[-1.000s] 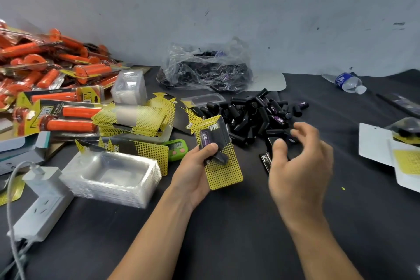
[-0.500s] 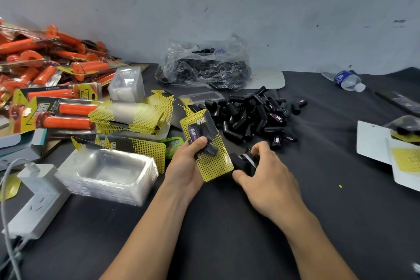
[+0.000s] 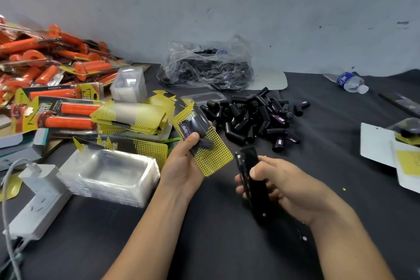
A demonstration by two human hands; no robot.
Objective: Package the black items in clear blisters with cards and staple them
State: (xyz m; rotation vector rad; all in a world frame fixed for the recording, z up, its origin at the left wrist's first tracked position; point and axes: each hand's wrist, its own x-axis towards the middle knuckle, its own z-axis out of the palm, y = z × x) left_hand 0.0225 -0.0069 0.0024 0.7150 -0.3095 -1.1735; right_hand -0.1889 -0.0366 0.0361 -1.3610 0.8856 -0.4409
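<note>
My left hand [image 3: 183,167] pinches the yellow-carded blister pack [image 3: 210,152], and my right hand [image 3: 285,183] grips the black stapler [image 3: 248,157], both just nearer me than the pile of black tubes [image 3: 254,116].

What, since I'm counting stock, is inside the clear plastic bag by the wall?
Black items, one with a purple label, show through the plastic bag; crumpled film hides the rest.

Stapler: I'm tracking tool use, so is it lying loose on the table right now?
No, the right hand grips the stapler, next to the carded pack in the left hand.
</note>
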